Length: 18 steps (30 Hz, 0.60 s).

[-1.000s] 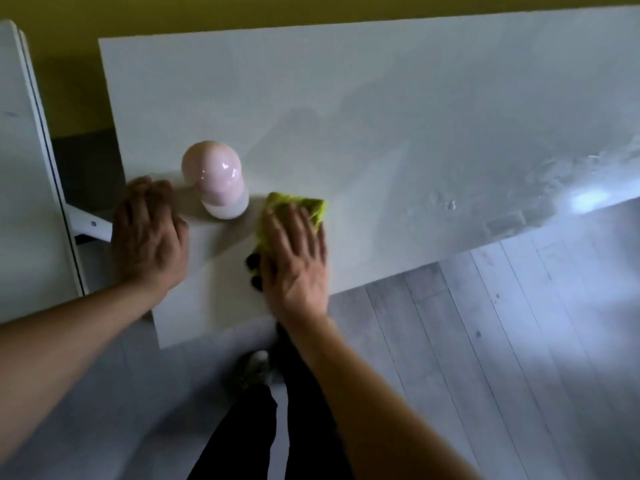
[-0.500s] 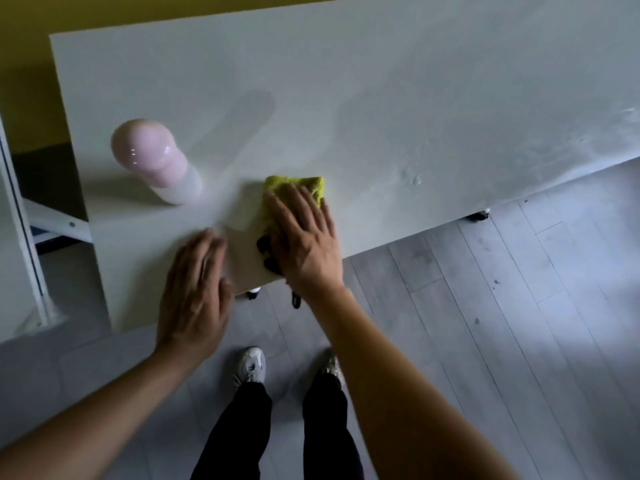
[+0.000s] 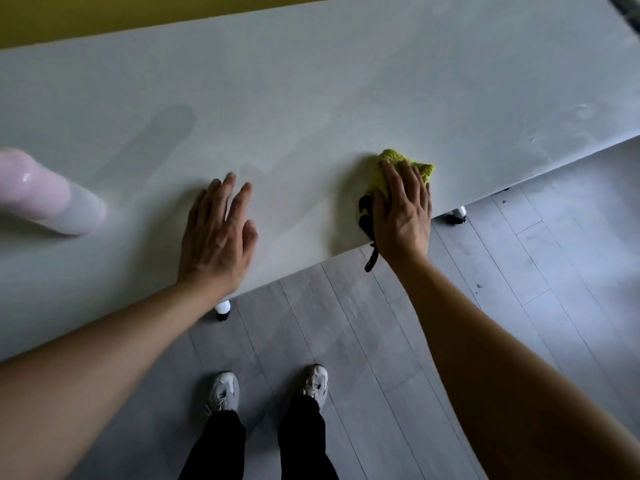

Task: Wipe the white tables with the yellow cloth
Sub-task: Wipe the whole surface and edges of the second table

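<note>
Grey plank flooring and a yellow wall frame a long white table (image 3: 311,98), seen from above by the person standing at its near edge. At the near right of the table, the yellow cloth (image 3: 408,166) is pressed flat under the right hand (image 3: 401,216), whose fingers are laid out straight over it; the grip is a flat press, not a pinch, and nothing is curled around. Bunched yellow folds are seen beyond the fingertips, and a dark strap or loop (image 3: 369,233) hangs from beneath the palm over the table edge. The left hand (image 3: 216,237) is rested open on the bare table, to the left of the cloth and well apart from it, holding nothing. Far left, a pink and white rounded object (image 3: 52,199) stands on the table, blurred. Faint smears and a dull streak are visible across the surface.

The cloth is judged to be soft, light and limp, likely to bunch or slide under the palm. It is best held by spreading the fingers across its middle with steady downward pressure.
</note>
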Available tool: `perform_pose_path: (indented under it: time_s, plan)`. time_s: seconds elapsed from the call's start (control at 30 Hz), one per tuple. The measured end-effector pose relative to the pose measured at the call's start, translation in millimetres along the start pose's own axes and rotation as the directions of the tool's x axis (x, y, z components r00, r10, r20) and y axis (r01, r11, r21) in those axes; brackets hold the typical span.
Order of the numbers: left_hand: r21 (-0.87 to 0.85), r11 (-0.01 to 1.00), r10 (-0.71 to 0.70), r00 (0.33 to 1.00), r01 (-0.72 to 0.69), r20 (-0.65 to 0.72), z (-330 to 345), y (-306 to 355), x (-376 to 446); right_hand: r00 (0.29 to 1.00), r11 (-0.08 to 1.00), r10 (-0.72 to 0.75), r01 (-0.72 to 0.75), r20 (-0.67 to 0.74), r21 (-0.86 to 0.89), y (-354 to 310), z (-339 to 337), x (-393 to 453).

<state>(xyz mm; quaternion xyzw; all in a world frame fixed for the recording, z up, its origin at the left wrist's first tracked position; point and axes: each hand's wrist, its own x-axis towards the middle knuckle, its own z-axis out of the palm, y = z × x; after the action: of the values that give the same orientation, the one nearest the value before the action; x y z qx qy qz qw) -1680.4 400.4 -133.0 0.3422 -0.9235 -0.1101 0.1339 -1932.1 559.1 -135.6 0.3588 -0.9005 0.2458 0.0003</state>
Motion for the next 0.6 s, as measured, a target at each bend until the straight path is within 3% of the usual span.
perform_pose_path:
  time_s: [0.2,0.3,0.43,0.6]
  plan:
    - [0.014,0.996,-0.089,0.996,0.090,-0.030,8,-5,15,0.996,1.000,0.023,-0.023,-0.090,0.010,-18,11,-13]
    - [-0.006,0.993,-0.118,0.992,0.118,-0.047,11,-3,14,0.992,0.991,-0.122,0.122,-0.005,0.057,-54,21,-37]
    - [-0.035,0.987,-0.159,0.985,0.156,-0.073,11,-8,14,0.934,0.942,-0.325,0.306,0.150,0.140,-124,38,-80]
    - [-0.017,0.988,-0.153,0.983,0.152,-0.098,12,-10,12,0.881,0.905,-0.422,0.398,0.213,0.150,-117,39,-79]
